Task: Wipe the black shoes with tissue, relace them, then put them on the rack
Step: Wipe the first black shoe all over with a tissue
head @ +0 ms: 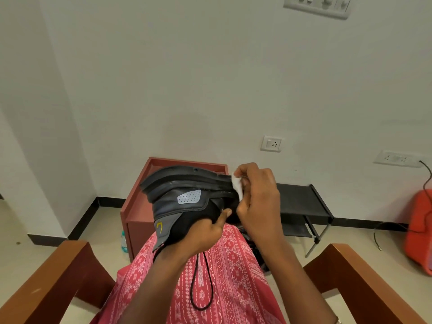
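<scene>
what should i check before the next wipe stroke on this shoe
1. Left hand grip on black shoe: ok, fingers curl round the upper.
2. Tissue in right hand: ok, pinched against the sole edge.
3. Lace away from the wiping spot: ok, it hangs over the lap.
4. Sole edge clean: cannot tell.
5. Rack located: ok, by the wall on the right.

The black rubber-soled shoe [168,202] carries grey side panels, a pale grey dotted patch and a small yellow mark. The crumpled paper tissue [237,187] is white. The lap cloth [224,265] is pink-red with white geometric bands; the fabric rack [301,199] is black.
</scene>
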Demonstrator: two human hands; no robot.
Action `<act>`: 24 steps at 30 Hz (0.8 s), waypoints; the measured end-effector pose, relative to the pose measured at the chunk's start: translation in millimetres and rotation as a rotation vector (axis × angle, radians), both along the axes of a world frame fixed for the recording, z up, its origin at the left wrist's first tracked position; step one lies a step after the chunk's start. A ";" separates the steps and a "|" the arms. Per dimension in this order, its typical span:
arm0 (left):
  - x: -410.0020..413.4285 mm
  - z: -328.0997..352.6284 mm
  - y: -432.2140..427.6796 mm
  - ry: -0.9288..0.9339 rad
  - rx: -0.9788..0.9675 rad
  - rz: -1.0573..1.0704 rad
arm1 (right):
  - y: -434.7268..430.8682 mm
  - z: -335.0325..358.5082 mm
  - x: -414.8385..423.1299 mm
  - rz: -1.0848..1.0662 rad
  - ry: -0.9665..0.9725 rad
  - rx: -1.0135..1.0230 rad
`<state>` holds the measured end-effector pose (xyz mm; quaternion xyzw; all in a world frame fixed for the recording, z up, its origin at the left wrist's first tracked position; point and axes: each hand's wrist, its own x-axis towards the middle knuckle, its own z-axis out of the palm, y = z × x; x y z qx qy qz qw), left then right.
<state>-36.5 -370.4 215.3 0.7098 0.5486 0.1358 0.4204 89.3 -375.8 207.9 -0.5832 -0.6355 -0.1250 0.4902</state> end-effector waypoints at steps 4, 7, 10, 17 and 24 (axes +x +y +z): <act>5.3 -3.7 0.9 -0.056 -0.009 -0.031 | -1.4 -7.7 9.3 -0.078 0.025 -0.025; 5.2 -6.9 0.9 -0.083 0.025 -0.052 | -5.0 -3.1 1.1 -0.017 0.166 -0.038; 3.9 -3.1 -1.6 -0.147 0.040 -0.074 | -10.9 14.5 -21.6 0.095 0.296 -0.079; -7.0 7.5 -10.3 -0.258 0.122 -0.153 | -14.5 26.3 -63.9 0.257 0.233 0.022; 4.7 -9.6 3.6 -0.103 0.021 -0.058 | -6.7 6.8 -8.9 -0.042 0.116 -0.083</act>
